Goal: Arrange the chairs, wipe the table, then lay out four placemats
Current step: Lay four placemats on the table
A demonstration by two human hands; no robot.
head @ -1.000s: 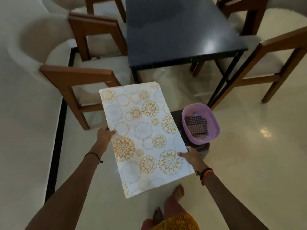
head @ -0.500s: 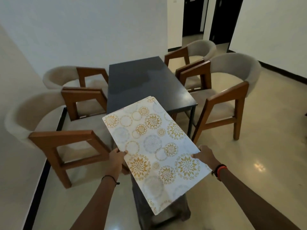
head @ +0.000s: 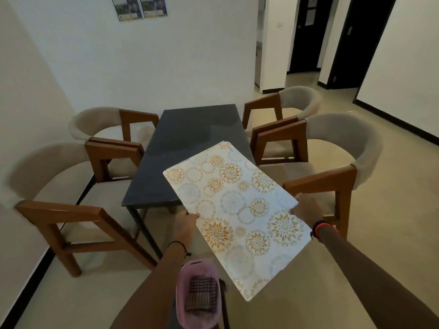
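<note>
left hand (head: 184,224), right hand (head: 305,208) gripping placemats (head: 237,214), arms outstretched

Gold-floral white placemat (head: 237,214); dark table (head: 190,138)

Beige floor (head: 392,233) w/ dark tbl (head: 190,143), 4 chairs (head: 332,148)

table (head: 190,131): dark matt | chairs (head: 308,148): wood, cloth | floor (head: 356,293): glossy
</note>
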